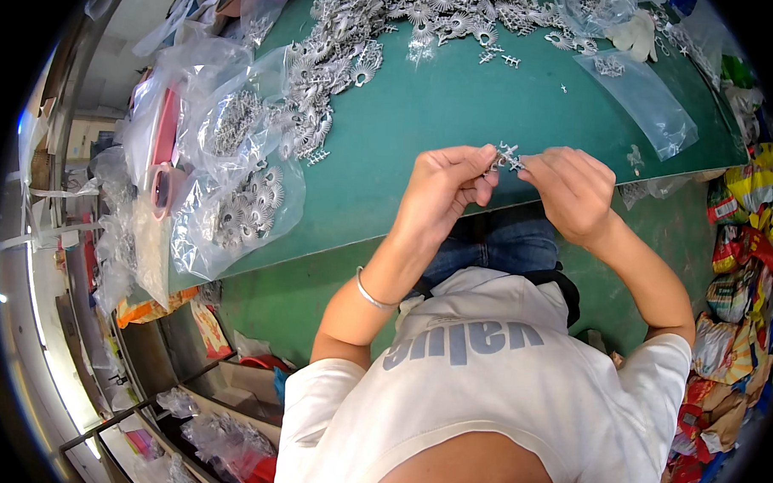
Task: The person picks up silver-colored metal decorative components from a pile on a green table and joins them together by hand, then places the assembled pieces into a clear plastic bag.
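Note:
Just above the near edge of the green table [425,124], my two hands meet around a small silver-grey metal casting [510,156] with branching, cross-like parts. The fingertips of my left hand [448,180] pinch its left side. My right hand [574,190] is closed with thumb and finger on its right side. Part of the casting is hidden by my fingers. A large heap of similar grey metal castings [363,70], many of them round and fan-shaped, spreads over the back and left of the table.
Clear plastic bags with metal castings [250,207] lie at the left beside a pink ring-shaped object [167,189]. A flat clear bag [651,110] and a white glove [637,37] lie back right. Colourful packets [734,292] are piled at the far right; an open drawer [236,394] stands lower left.

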The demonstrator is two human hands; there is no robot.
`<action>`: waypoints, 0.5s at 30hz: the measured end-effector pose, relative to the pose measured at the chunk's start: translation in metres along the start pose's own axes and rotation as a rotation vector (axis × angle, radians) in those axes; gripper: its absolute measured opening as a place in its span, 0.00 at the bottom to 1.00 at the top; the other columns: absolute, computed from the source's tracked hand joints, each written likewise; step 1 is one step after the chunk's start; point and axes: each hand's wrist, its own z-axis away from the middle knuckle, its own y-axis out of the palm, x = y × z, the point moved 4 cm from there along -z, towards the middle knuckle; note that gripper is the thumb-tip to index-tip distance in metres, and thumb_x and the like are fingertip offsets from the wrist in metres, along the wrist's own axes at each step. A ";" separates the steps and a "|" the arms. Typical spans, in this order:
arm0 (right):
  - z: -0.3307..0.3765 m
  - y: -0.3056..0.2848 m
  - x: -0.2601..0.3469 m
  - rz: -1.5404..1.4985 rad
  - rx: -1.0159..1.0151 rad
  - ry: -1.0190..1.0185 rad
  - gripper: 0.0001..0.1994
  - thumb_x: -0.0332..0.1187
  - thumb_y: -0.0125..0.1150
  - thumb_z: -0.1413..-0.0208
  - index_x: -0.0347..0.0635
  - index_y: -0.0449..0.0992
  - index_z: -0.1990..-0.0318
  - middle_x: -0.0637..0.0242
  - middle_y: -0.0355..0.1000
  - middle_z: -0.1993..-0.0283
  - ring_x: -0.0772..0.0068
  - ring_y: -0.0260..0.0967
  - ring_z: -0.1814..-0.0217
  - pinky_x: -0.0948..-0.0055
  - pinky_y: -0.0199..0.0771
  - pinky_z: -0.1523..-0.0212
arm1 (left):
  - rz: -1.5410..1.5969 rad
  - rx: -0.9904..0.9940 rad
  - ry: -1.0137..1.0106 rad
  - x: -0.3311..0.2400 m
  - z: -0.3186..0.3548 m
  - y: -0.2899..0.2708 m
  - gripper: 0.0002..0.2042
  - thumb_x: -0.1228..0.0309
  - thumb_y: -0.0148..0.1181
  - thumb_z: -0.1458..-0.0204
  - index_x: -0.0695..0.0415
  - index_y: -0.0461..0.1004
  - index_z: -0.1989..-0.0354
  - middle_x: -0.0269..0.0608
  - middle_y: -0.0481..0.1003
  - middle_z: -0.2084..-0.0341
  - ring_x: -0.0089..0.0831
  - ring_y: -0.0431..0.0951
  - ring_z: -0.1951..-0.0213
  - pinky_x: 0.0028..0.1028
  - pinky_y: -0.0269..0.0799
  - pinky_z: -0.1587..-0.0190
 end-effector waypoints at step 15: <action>-0.006 0.001 -0.002 0.074 0.068 -0.056 0.09 0.22 0.62 0.60 0.34 0.73 0.68 0.60 0.71 0.71 0.64 0.70 0.71 0.72 0.69 0.76 | -0.205 -0.184 0.276 -0.007 0.006 0.006 0.08 0.78 0.54 0.47 0.72 0.74 0.67 0.43 0.75 0.79 0.25 0.74 0.81 0.20 0.70 0.78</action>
